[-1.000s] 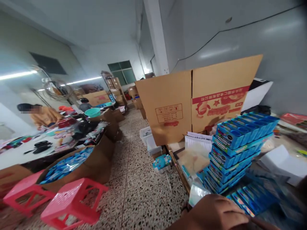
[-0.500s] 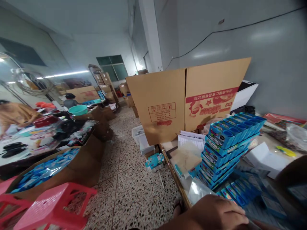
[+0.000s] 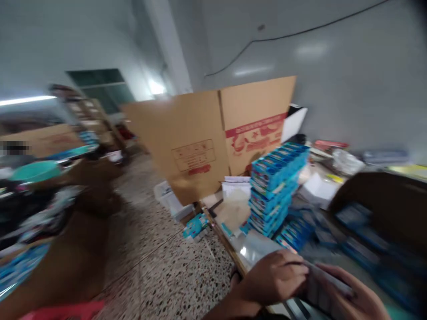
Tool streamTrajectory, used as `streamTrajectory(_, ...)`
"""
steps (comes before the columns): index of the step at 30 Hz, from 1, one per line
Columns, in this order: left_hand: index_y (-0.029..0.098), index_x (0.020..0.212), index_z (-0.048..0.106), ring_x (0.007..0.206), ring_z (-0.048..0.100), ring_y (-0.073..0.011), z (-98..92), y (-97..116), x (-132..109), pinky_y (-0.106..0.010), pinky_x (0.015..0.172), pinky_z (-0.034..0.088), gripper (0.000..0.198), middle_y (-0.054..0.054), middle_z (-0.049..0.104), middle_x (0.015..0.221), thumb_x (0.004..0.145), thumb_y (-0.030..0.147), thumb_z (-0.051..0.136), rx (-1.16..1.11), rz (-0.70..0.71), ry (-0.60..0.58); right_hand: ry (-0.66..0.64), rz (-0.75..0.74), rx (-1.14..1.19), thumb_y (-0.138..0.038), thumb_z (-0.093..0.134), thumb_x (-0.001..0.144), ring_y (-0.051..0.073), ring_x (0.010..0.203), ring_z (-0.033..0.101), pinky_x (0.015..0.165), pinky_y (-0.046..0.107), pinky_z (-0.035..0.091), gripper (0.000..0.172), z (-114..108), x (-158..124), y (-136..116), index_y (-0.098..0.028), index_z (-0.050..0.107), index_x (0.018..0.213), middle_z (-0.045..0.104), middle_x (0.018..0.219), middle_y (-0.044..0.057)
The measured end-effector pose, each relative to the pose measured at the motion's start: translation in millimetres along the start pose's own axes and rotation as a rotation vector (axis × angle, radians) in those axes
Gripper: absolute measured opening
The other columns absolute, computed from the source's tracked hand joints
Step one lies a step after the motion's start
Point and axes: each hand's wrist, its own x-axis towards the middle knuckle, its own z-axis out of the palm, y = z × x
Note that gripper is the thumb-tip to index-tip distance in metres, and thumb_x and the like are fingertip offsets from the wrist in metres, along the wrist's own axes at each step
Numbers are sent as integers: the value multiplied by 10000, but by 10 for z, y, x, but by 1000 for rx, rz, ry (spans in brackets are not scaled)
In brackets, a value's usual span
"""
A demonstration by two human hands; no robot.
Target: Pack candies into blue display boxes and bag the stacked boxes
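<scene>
At the lower right, both hands grip a pale grey, box-like pack [image 3: 322, 284], blurred by motion. My left hand [image 3: 282, 273] closes on its left end, and my right hand [image 3: 358, 293] wraps its right side. Just beyond them lies a row of blue packs [image 3: 295, 233] on the table. A tall stack of blue display boxes [image 3: 276, 186] stands behind that row. Clear plastic film [image 3: 258, 249] lies beside my left hand at the table edge.
An opened cardboard carton [image 3: 187, 146] stands at the table's far end. To the right, a brown carton [image 3: 387, 200] has blue packs around it. A blue flattened box [image 3: 195, 226] lies on the speckled floor [image 3: 160, 266]. A green basin [image 3: 36, 171] sits at left.
The view has swung right, so the stack appears further left. My right hand and the grey pack have come into clear view, with both hands now on the pack.
</scene>
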Motion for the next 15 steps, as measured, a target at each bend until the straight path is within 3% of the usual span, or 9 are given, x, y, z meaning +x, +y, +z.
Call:
streamTrajectory(4,154,1103,659,1157,637,-165,80,48,89,-318,1061,514,187,-42,756,1033,973,177,527,-207,-50,18,66,28,27,-450,665,787,269,849,735,764,307,600,284,-77,-166,-180,-211,778,894,785,897,85)
streamTrajectory(7,151,1142,641,1153,647,-198,239,26,147,-404,1056,525,228,-69,746,1006,969,140,493,-289,37,11,178,67,32,-409,647,804,253,851,716,778,313,578,266,-132,-258,-201,-193,765,905,774,892,79)
streamTrajectory(10,176,1118,668,1116,670,-186,458,28,182,-408,1074,510,240,-58,753,963,933,104,535,-473,84,56,309,140,37,-381,656,788,253,864,703,789,327,559,256,-231,-379,-130,-184,764,912,766,903,81)
streamTrajectory(12,226,1056,706,1042,701,-175,608,29,200,-379,1036,537,220,-40,759,951,906,127,579,-694,-83,65,399,232,79,-398,681,772,255,849,700,750,325,554,275,-341,-482,-29,-181,760,923,762,906,83)
streamTrajectory(15,237,938,718,940,725,-180,831,-20,229,-349,919,590,120,-45,753,926,901,212,606,-889,-466,61,595,412,199,-476,736,720,254,783,698,656,314,547,396,-591,-693,244,-170,739,971,756,885,88)
